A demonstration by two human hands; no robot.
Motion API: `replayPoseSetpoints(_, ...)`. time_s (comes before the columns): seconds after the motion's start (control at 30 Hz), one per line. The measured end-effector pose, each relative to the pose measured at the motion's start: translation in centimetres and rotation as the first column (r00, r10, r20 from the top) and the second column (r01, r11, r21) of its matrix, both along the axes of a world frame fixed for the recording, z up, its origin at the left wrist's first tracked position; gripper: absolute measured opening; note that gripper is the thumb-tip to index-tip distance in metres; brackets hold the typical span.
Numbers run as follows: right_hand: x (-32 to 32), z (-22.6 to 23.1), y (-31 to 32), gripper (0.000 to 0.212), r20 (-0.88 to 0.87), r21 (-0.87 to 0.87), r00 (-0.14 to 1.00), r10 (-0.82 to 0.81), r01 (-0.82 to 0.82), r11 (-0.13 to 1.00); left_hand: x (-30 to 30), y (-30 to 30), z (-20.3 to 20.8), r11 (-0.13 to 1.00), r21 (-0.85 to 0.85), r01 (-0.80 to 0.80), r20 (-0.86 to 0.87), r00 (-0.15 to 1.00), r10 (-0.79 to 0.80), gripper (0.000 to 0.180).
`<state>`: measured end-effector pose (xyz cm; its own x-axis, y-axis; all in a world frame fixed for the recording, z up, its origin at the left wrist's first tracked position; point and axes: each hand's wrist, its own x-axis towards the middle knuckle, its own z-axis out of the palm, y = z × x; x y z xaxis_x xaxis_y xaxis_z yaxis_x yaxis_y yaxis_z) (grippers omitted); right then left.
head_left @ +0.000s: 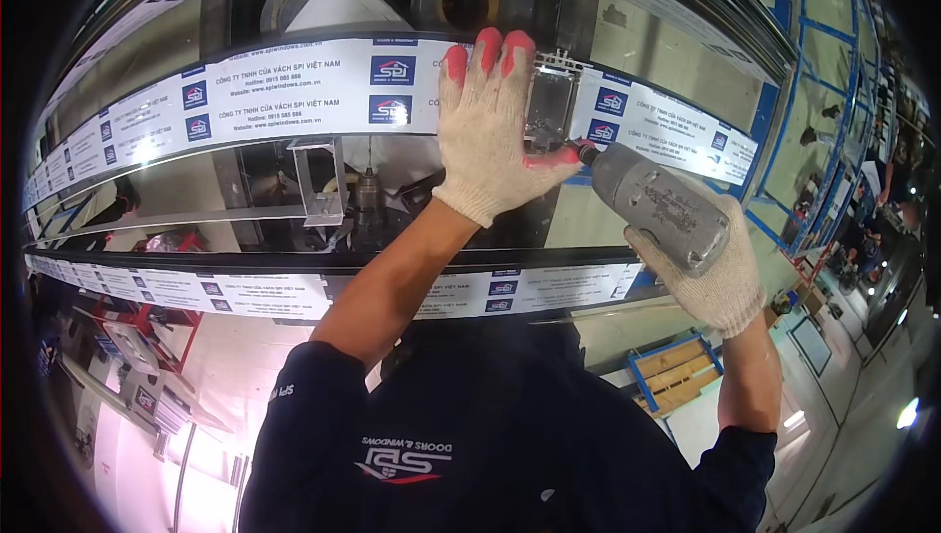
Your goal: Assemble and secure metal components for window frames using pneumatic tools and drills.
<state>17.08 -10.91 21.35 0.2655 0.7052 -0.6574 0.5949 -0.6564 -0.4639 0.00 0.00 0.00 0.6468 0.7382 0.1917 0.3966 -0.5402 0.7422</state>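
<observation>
Reference is the rail (284, 92): film-wrapped, long axis left-right across the wearer's front, looks bowed by the lens.

Nearest: near rail (461, 302), same film, roughly parallel to the rail, gap between them.

Right hand (708, 263): near side of rail, toward its right end, wrapped round the grey driver (659, 207). Driver lies diagonal: butt right and toward the wearer, nose (589, 152) left and away, at the rail's near edge. Can't tell if the tip is seated in anything.

In the gap on the rail's near side, left of the driver: a channel (319, 185), chuck (368, 192) just beside it.

Left hand (490, 126): over the rail, palm down, fingers extended and pointing across it, thumb stuck out right to the driver nose. No grip visible; can't tell how hard it presses.

Metal section (555, 101) sits at the rail, right beside the left hand's fingers, long axis across the rail. Key relation: section is up and slightly left of the driver nose. Left hand is nearer to it; right hand is back by the driver's length.

Far side of rail: white card (348, 5), roll (431, 0) right of it, then far rail (659, 15).
</observation>
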Motion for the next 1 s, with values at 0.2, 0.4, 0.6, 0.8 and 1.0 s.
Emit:
replayPoseSetpoints(0.2, -0.9, -0.4, 0.8, 0.037, 0.054, 0.030, 0.998, 0.044, -0.045, 0.999, 0.1, 0.5, -0.3, 1.000, 0.016, -0.015, 0.056, 0.998, 0.014, 0.124)
replayPoseSetpoints(0.4, -1.4, -0.5, 0.9, 0.040, 0.118, 0.039, 0.992, 0.052, -0.056, 0.998, -0.1, 0.3, -0.3, 1.000, -0.004, -0.017, 0.050, 0.999, 0.017, 0.129)
replayPoseSetpoints(0.6, -1.2, -0.2, 0.4, 0.067, 0.196, -0.111, 0.958, 0.209, -0.190, 0.976, -0.7, 0.6, 0.6, 0.996, -0.061, 0.064, -0.011, 0.998, -0.065, 0.136)
replayPoseSetpoints(0.8, -1.0, -0.8, -1.5, 0.072, 0.382, -0.023, 0.854, 0.354, -0.374, 0.927, -0.4, 0.6, 0.5, 0.994, -0.079, 0.079, -0.110, 0.990, -0.088, 0.140)
replayPoseSetpoints(1.0, -1.4, -0.7, 0.0, 0.069, 0.318, -0.040, 0.897, 0.309, -0.312, 0.949, -0.4, 0.6, 0.6, 0.994, -0.070, 0.085, -0.149, 0.984, -0.094, 0.138)
